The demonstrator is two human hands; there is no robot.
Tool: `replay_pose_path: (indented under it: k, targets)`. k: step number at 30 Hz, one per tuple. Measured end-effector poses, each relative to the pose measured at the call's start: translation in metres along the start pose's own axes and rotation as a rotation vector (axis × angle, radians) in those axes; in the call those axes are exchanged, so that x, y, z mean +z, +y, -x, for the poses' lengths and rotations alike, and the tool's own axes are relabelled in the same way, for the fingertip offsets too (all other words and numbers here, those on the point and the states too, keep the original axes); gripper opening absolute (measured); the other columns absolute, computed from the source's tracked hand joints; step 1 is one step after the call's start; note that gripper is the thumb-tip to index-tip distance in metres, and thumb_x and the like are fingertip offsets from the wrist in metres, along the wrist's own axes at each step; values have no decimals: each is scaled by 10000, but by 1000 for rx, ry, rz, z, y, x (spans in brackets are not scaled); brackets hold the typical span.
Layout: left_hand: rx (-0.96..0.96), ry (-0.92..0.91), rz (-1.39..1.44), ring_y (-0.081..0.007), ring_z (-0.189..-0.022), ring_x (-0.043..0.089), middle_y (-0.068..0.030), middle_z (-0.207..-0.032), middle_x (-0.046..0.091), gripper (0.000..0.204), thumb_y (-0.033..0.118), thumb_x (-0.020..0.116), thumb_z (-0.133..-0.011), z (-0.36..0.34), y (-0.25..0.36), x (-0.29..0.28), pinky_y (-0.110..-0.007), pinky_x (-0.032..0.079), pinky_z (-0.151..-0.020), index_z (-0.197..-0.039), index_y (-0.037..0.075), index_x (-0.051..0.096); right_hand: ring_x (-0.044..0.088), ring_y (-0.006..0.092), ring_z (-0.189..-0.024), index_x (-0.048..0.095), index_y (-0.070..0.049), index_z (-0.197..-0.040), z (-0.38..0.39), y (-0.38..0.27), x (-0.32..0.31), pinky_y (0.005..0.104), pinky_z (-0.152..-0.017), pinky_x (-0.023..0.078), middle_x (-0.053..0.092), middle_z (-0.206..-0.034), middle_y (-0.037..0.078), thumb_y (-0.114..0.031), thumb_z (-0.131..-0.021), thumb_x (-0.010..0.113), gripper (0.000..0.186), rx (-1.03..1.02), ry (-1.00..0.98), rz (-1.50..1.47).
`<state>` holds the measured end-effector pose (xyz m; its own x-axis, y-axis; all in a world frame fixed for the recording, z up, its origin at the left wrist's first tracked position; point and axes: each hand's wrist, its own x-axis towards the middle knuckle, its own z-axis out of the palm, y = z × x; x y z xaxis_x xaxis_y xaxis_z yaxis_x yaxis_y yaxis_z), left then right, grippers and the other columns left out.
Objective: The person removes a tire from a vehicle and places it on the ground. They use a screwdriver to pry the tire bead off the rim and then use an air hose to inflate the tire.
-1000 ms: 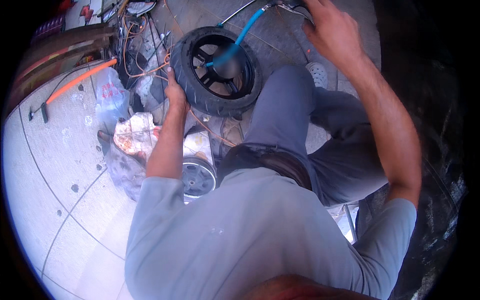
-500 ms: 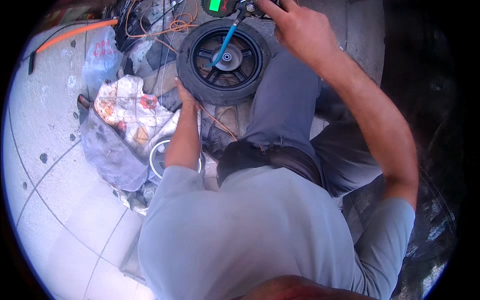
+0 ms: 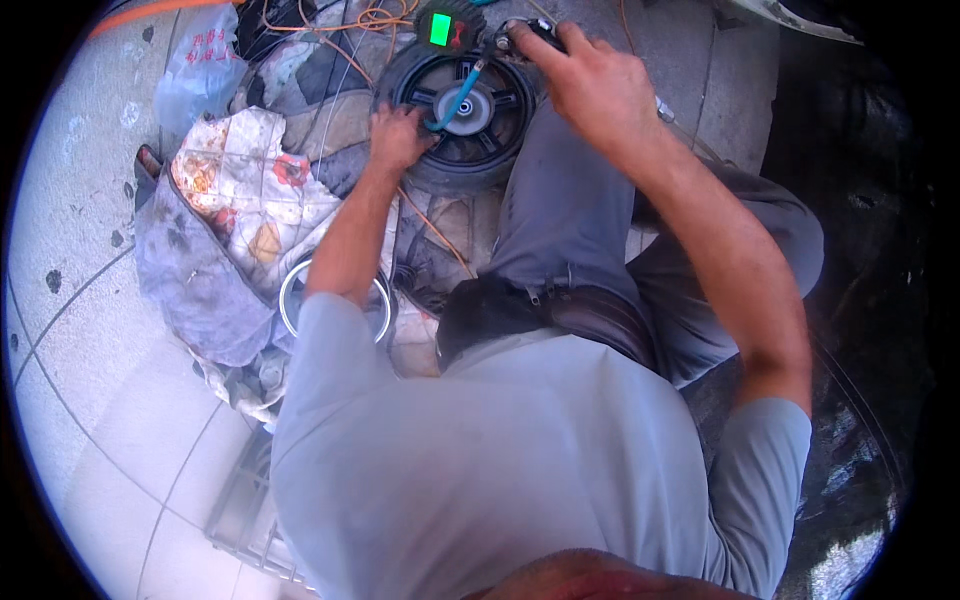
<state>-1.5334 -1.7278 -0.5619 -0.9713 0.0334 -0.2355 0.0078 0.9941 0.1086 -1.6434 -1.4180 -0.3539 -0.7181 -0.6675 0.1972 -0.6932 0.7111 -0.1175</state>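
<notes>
A black spoked wheel with its tyre (image 3: 455, 172) lies beside my leg. My left hand (image 3: 400, 138) is closed over the left side of the tyre and rim, close to the end of a blue-green hose (image 3: 462, 98); what its fingertips press on is partly hidden. That hose runs up to a tyre inflator gun with a round gauge (image 3: 440, 30), whose small display glows green. Above the wheel's right side, my right hand (image 3: 600, 88) is wrapped round the gun's dark handle.
Left of the wheel are a stained cloth (image 3: 245, 195), a grey cloth (image 3: 200, 285) and a white plastic bag (image 3: 200, 80). A white-rimmed round thing (image 3: 290, 300) sits under my left forearm. Orange cord (image 3: 375, 20) loops at the top; a wire rack (image 3: 245, 510) stands lower left.
My left hand has moved from the tyre's lower left edge up onto the rim near the hose end. The gauge has come lower into view over the tyre's top. My right hand still grips the gun.
</notes>
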Motion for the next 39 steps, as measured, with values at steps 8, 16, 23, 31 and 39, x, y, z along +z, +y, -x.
replay_pose_path:
  k: [8,16,23,31,39]
  targets:
    - [170,-226,-272,-309,-1286,536,-108,-1164,741,382,482,598,-941,-39,-11,28,-485,372,-1002,-1100,181,771,714,338,-835,573,-248,-1388,-6,0,4,471,-659,599,659,-1063,120,-95,-845,671,572,46,23,-57]
    - [206,-90,-175,-307,-1274,534,-82,-1087,758,258,331,635,-887,-29,-24,40,-495,361,-980,-1038,168,766,702,362,-810,600,-164,-1319,-2,-2,-4,480,-648,588,651,-1017,171,-92,-823,663,505,60,-27,-134]
    - [255,31,-65,-290,-1164,574,-93,-963,768,270,336,643,-869,-31,-31,48,-477,369,-958,-899,101,772,695,377,-844,601,-162,-1313,-4,6,0,491,-685,587,637,-975,169,-72,-818,661,506,92,-56,-113]
    - [222,-31,-54,-295,-1212,566,-56,-1006,760,199,297,702,-825,-33,-30,47,-468,373,-941,-941,149,766,694,388,-841,594,-185,-1319,-5,6,1,498,-691,580,638,-983,173,-62,-839,642,497,105,-49,-105]
    - [210,-4,-60,-301,-1175,579,-99,-992,753,226,307,673,-846,-33,-26,43,-475,378,-929,-932,121,769,694,383,-848,592,-187,-1320,-2,10,6,499,-692,577,636,-985,169,-75,-839,648,496,108,-54,-99]
